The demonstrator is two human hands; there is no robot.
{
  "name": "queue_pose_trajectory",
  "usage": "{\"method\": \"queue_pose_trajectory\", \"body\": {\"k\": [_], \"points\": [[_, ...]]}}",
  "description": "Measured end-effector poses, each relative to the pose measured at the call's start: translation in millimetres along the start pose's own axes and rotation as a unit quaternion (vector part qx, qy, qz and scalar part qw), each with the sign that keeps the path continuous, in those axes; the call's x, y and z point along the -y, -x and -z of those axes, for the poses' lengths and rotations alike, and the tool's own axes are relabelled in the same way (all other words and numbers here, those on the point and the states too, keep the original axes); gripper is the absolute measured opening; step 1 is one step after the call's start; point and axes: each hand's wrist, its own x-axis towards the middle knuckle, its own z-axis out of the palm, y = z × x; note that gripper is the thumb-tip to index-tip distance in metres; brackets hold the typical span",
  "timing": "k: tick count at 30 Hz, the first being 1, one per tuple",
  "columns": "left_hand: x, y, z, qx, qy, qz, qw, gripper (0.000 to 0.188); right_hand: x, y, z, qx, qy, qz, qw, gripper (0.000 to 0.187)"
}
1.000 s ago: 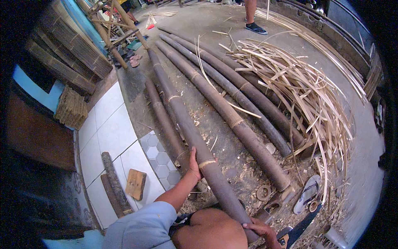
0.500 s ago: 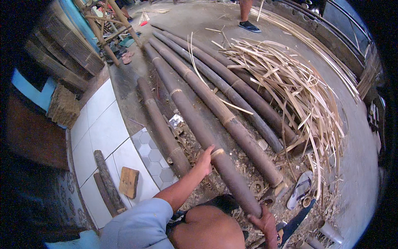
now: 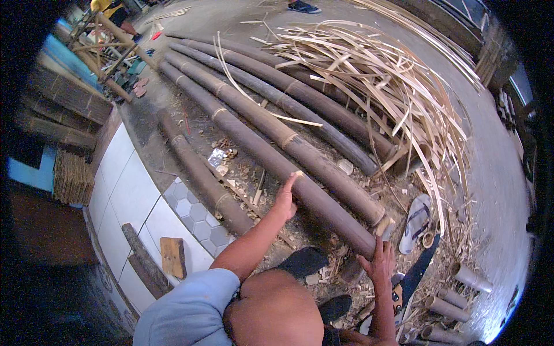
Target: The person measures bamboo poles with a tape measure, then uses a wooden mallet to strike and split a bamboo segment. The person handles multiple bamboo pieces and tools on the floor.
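Note:
A long brown bamboo pole (image 3: 248,139) slants from the far left to the near right in front of my knees. My left hand (image 3: 285,201) grips its left side near a pale joint ring, thumb on top; the fingers underneath are partly hidden. At the pole's near end, my right hand (image 3: 379,262) is closed around the cut end, its palm partly out of sight. Close beside this pole on the right lies another bamboo pole (image 3: 281,134). A handsaw (image 3: 420,275) with a dark blade lies right of my right hand.
More bamboo poles (image 3: 314,98) lie further right, under a heap of pale bamboo strips (image 3: 375,72). A shorter pole (image 3: 199,173) lies left. A flip-flop (image 3: 415,224) and cut bamboo pieces (image 3: 470,278) sit at right. A wood block (image 3: 172,257) rests on white tiles.
The held pole's near end has moved forward, closer to the neighbouring pole, with both my hands still on it. The view has shifted, showing more of the cut pieces at the lower right.

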Motion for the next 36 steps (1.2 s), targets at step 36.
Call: {"method": "queue_pose_trajectory", "body": {"k": [36], "points": [[41.3,29.4,-32.6,-0.088,-0.023,0.000,0.996,0.097,23.2,8.2,-7.8,-0.008,0.054,-0.083,0.995,0.095]]}}
